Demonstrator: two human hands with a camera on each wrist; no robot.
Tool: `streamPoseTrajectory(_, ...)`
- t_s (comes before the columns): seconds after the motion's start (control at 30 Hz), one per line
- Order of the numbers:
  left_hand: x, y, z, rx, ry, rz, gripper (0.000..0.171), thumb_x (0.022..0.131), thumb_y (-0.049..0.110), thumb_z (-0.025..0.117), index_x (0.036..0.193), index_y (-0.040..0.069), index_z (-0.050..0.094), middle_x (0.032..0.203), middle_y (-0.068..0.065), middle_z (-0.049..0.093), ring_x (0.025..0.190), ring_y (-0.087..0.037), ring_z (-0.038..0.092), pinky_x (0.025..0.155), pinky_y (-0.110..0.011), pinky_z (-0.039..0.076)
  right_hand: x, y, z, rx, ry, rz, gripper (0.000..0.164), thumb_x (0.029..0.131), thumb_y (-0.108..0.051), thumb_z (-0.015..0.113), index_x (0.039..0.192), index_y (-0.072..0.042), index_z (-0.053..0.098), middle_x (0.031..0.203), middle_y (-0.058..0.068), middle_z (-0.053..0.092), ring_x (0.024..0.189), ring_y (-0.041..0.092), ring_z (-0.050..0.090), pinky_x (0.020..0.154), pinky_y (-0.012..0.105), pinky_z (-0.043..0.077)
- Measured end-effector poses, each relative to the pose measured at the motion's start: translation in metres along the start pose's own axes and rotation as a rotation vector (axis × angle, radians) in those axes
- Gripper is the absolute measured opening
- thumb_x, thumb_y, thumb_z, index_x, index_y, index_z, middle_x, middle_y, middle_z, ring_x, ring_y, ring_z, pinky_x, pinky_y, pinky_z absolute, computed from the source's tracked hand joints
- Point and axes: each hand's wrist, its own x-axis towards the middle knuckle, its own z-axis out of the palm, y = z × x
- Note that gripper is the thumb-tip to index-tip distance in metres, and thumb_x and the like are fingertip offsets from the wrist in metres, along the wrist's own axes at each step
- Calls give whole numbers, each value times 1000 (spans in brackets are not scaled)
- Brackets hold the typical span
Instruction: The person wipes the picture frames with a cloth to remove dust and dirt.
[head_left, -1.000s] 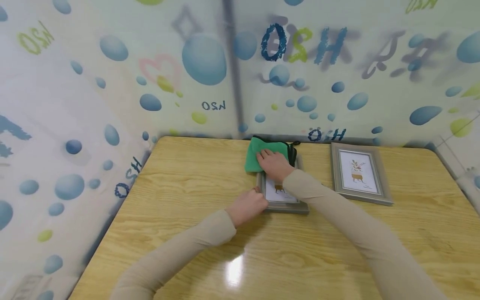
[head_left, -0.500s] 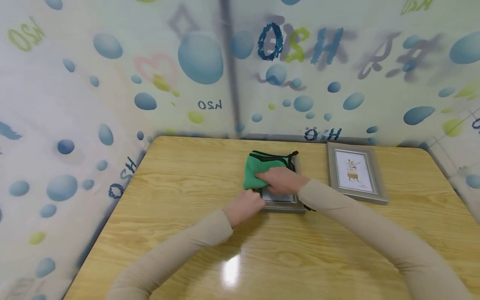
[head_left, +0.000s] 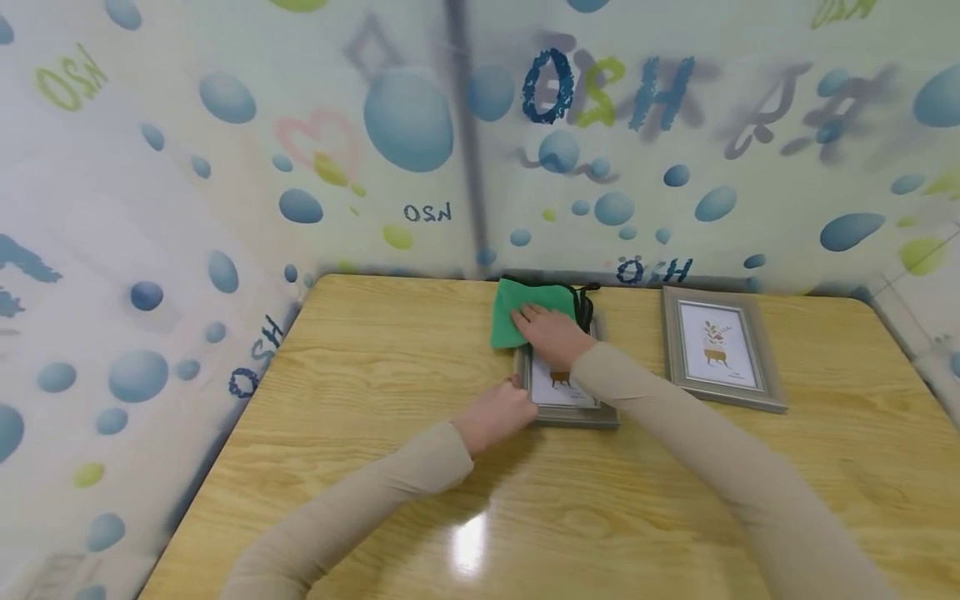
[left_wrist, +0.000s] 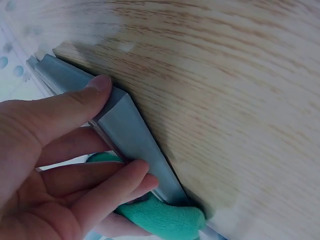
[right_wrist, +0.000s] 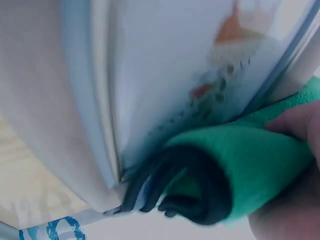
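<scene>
A grey picture frame lies on the wooden table, partly covered by a green cloth with black edging. My left hand grips the frame's near left corner. In the left wrist view, the thumb lies on the frame's corner and the fingers sit along its side. My right hand holds the cloth against the far part of the frame, fingers extended over it. The right wrist view shows the cloth bunched between thumb and fingers, over the end of the plant picture.
A second grey picture frame with a similar plant picture lies to the right on the wooden table. A wall with blue bubble patterns stands right behind the table's far edge, another at the left.
My right hand moved the cloth toward the near left over the frame half a second ago, and is now back at the far end. My left hand stays at the corner.
</scene>
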Motion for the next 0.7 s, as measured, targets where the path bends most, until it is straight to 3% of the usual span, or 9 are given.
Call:
streamPoseTrajectory(0.17,-1,1,-1,17,7,-5,18,85,1,67,80,17,74,75,1,69,67,-11,67,58,-21,54,22,8,-5,65,-99,49,47,100,-3,48,146,-3,38,151,21,32,139,35,27,110,48,29)
streamPoseTrajectory(0.3,1,2,-1,-1,17,-9,18,84,1,67,80,17,74,76,2,70,68,-11,67,58,-21,54,29,13,-8,92,-134,53,46,98,-4,49,144,-5,43,150,18,35,138,35,29,110,47,28)
streamPoseTrajectory(0.47,2,3,2,-8,49,-27,19,82,-1,68,78,17,73,76,1,70,71,-15,68,58,-22,55,26,12,-8,63,-97,-74,41,93,2,50,134,-4,55,139,16,49,131,33,42,107,43,34)
streamPoseTrajectory(0.7,-2,3,3,58,82,-27,19,81,3,69,71,20,70,68,5,65,64,-9,61,52,-22,50,7,-6,-8,92,-60,-258,30,90,4,54,116,-6,66,118,11,64,118,28,53,97,41,45)
